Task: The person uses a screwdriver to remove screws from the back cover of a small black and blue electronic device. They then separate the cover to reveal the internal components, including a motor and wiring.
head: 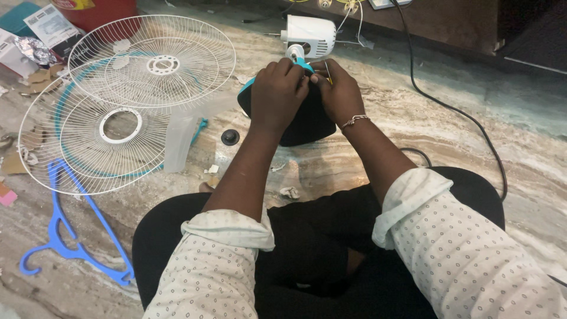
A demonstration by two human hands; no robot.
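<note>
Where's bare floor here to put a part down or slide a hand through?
Free: the marble floor right of the right hand, though the black cable crosses it. Also the strip between the blue hanger and the person's knee. Crowded: the left side, with two stacked fan grilles, a black knob, cardboard scraps. Both hands, left hand included, cover the fan motor housing.

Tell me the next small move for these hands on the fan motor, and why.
Probably steady the black housing with the left hand while the right hand works at the teal part: both hands already pinch there, below the white motor.
</note>
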